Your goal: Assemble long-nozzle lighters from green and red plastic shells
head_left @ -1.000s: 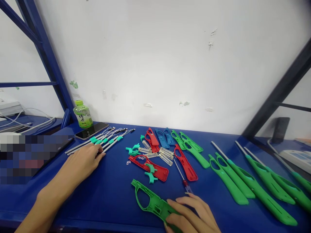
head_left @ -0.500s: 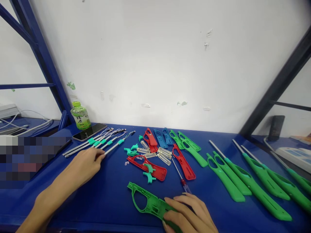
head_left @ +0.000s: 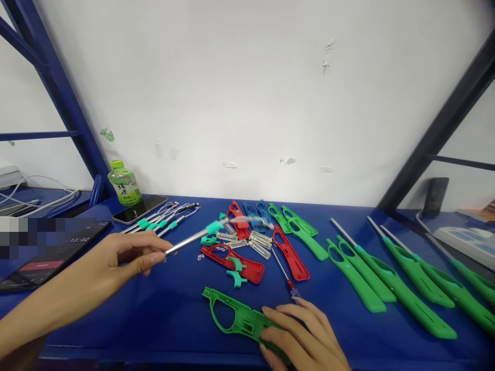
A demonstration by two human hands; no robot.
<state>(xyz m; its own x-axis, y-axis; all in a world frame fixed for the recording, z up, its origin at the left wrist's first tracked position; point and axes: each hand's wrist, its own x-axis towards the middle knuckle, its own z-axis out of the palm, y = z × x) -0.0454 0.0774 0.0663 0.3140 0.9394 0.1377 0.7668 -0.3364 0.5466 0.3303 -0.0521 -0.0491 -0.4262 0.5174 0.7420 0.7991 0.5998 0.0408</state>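
Observation:
Between thumb and fingers, my left hand [head_left: 133,257] pinches a metal lighter tube [head_left: 188,240] with a teal collar and thin blurred wires at its far end. It is raised above the table, pointing right. My right hand [head_left: 305,335] grips the handle end of a green lighter shell half [head_left: 240,317], which lies with its hollow inside up. Beyond it are red shell halves [head_left: 253,269], teal triggers [head_left: 236,278] and several clear fuel tanks [head_left: 260,246]. A screwdriver [head_left: 290,284] lies just past my right fingers. More metal tubes [head_left: 157,224] lie beyond my left hand.
Green lighters [head_left: 410,293], several with tubes fitted, line the right side. Blue shell halves [head_left: 257,214] and green ones [head_left: 305,237] lie at the back. A phone [head_left: 141,208] and a bottle [head_left: 126,185] stand back left; another phone [head_left: 54,257] is at left. Wall behind.
My left hand has lifted one metal tube off the row and swung it right, toward the shell parts. My right hand stays on the green shell half.

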